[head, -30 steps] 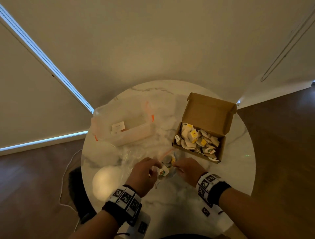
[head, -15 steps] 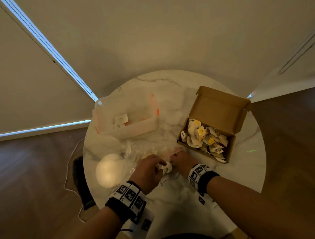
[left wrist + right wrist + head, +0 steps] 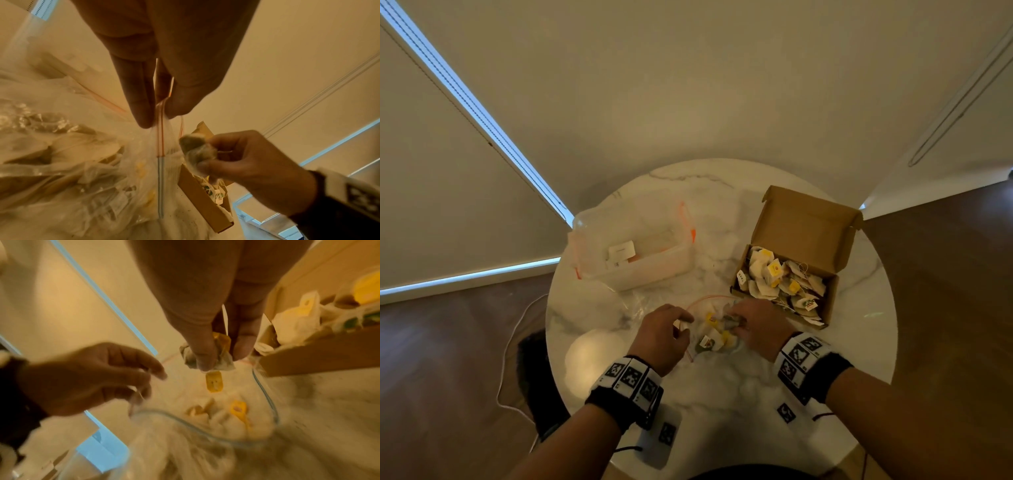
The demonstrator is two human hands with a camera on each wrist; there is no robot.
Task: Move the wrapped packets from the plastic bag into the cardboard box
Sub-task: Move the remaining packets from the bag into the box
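My left hand (image 3: pixel 156 68) pinches the zip-seal rim of the plastic bag (image 3: pixel 82 170) between thumb and fingertips, holding its mouth up near the centre of the left wrist frame; the palm itself is cut off at the top edge. My right hand (image 3: pixel 216 313) has thumb and fingers closed around one crumpled wrapped packet (image 3: pixel 207 360), held just above the bag's opening in the middle of the right wrist frame, with a yellow tag (image 3: pixel 214 383) dangling below it. That view is smeared, so I can only guess that it is a single packet. More packets lie inside the bag, seen through the film as pale shapes with yellow spots, hard to count. In the head view the cardboard box (image 3: pixel 801 240) sits at centre right on the marble table (image 3: pixel 722 394), lid up, already heaped with packets. A clear tub (image 3: pixel 633 253) stands at centre left, its contents dim behind the plastic.
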